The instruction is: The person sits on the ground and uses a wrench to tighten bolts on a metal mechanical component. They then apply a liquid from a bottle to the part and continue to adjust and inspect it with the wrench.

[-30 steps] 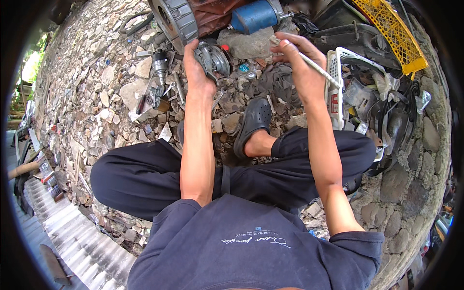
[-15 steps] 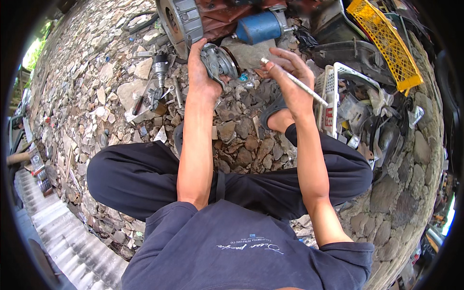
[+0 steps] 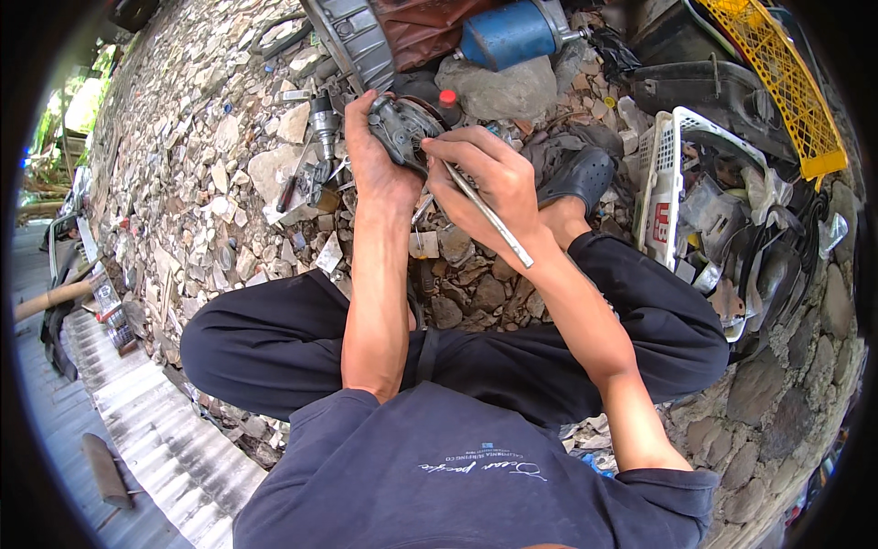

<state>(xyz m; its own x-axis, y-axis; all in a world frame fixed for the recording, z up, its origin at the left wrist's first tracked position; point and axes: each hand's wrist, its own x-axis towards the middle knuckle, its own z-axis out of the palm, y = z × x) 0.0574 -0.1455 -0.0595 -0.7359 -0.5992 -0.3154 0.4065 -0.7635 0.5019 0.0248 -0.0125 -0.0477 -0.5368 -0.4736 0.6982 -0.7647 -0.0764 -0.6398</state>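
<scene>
My left hand [image 3: 377, 169] is wrapped round a grey metal machine part [image 3: 399, 128], roundish with cast lugs, and holds it up above the stones. In my right hand [image 3: 489, 183] is a slim pale rod-like tool [image 3: 492, 224], gripped somewhat like a pen; one end sticks out back over the wrist. Its front end is hidden by my fingers, which are close against the part's right side. Whether the tool touches the part I cannot tell.
Beyond my hands lie a big metal housing [image 3: 352, 37], a blue cylindrical motor [image 3: 508, 38] and a red-capped bottle [image 3: 448, 102]. Hand tools [image 3: 320, 137] rest on a flat stone at left. A white crate [image 3: 672, 183] of parts and a yellow plastic grate [image 3: 786, 82] are at right.
My right hand has come left from beside the crate to the metal part, bringing the pale tool along. My left hand still holds the part, now tilted differently. The view has shifted slightly.
</scene>
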